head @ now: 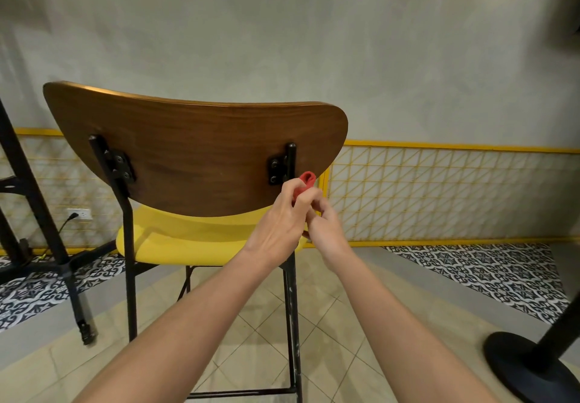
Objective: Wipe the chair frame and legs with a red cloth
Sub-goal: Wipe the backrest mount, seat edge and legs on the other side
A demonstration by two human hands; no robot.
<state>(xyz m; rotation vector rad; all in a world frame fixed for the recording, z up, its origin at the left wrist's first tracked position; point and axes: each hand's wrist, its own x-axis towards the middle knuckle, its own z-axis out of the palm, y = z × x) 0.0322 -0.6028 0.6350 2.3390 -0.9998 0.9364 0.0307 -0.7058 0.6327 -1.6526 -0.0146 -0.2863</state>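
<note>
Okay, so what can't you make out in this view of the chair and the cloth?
- Most of the red cloth: head view, the left hand wraps it; only a folded end shows.
- Whether the right hand grips it: the left hand covers its fingertips.
- The black frame upright where they work: behind both hands.
- The right rear leg, its foot: cut off by the bottom edge.
</note>
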